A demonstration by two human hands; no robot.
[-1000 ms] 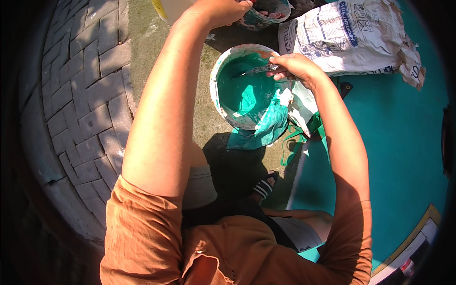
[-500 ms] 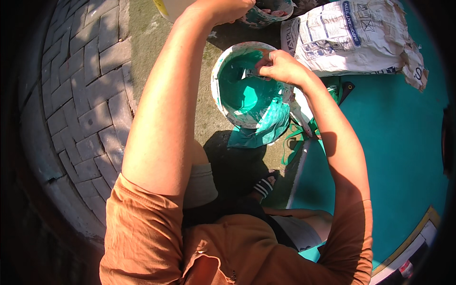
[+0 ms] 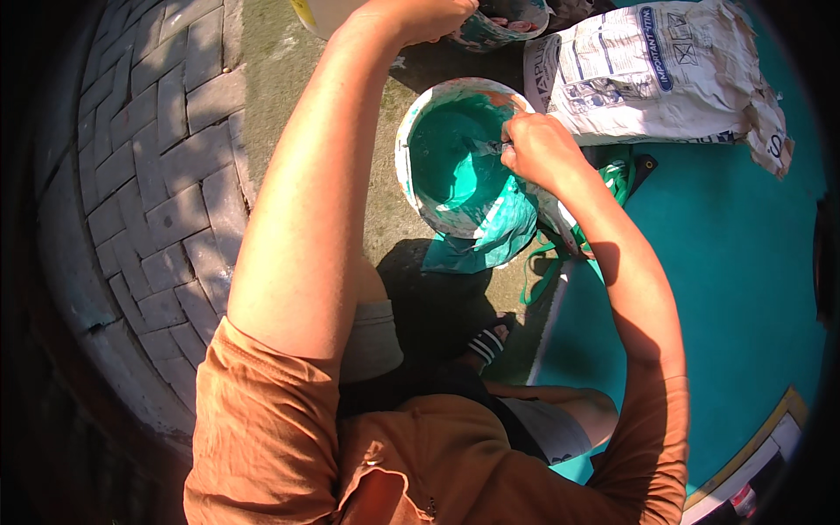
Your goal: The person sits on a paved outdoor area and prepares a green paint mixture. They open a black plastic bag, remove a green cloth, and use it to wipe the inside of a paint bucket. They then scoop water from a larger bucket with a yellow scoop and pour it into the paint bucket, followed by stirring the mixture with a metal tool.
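A white bucket point(image 3: 405, 166), smeared with paint, stands in front of me with green paint point(image 3: 451, 175) inside. My right hand point(image 3: 541, 150) is closed around the handle of a flat-bladed tool that looks like a scraper point(image 3: 483, 148). Its blade reaches over the paint from the bucket's right side. At the upper edge, my left hand point(image 3: 426, 19) stretches forward beside a second paint-stained bucket point(image 3: 501, 37). Its fingertips are cut off by the picture's edge, so I cannot see what they touch.
A crumpled white paper sack point(image 3: 647, 79) lies at the upper right on a green surface point(image 3: 717, 262). Green-stained sheeting point(image 3: 490, 241) hangs at the bucket's near side. A pale container point(image 3: 328, 16) stands at the top. Paving bricks point(image 3: 157, 175) run along the left.
My right hand has drawn back to the right with the scraper, from inside the bucket to its right rim. The left hand has barely moved.
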